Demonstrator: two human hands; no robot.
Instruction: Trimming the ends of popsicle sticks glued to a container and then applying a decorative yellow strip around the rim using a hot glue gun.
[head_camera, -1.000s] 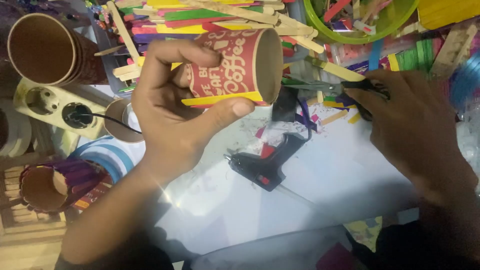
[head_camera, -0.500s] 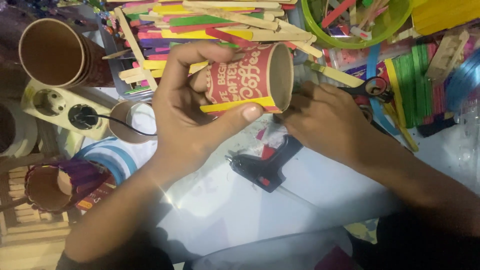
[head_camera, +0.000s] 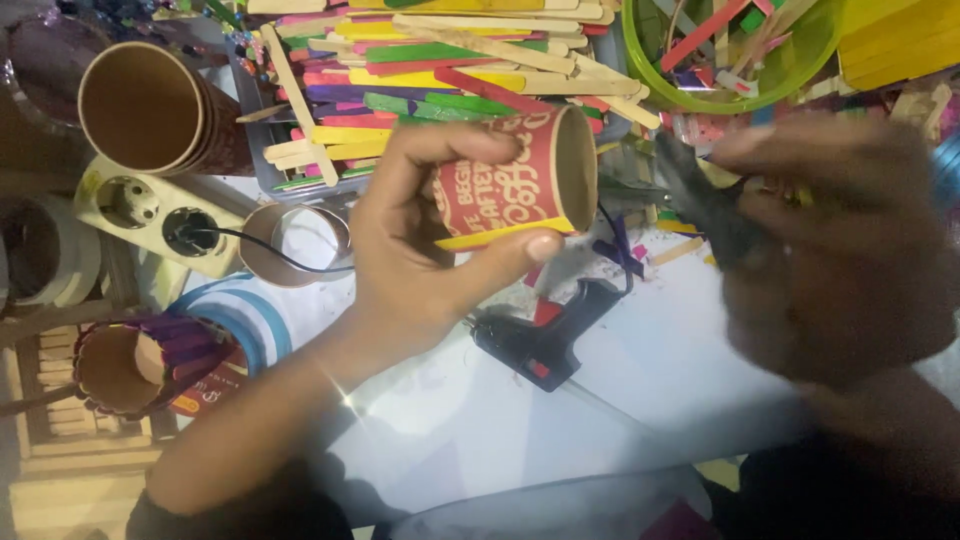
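A cluttered craft worktop (head_camera: 620, 400) is seen from a single head-worn camera, angled steeply downward at close range, with coloured sticks (head_camera: 440, 60) at the far edge.

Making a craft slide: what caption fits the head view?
Left hand holds a red paper cup sideways above a black glue gun; the blurred right hand grips a dark tool.

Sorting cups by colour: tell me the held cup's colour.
Red with pale lettering and a yellow rim band; cup, head view.

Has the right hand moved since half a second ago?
Yes. The right hand, blurred, has pulled away rightward from the red paper cup, now farther right of the black glue gun.
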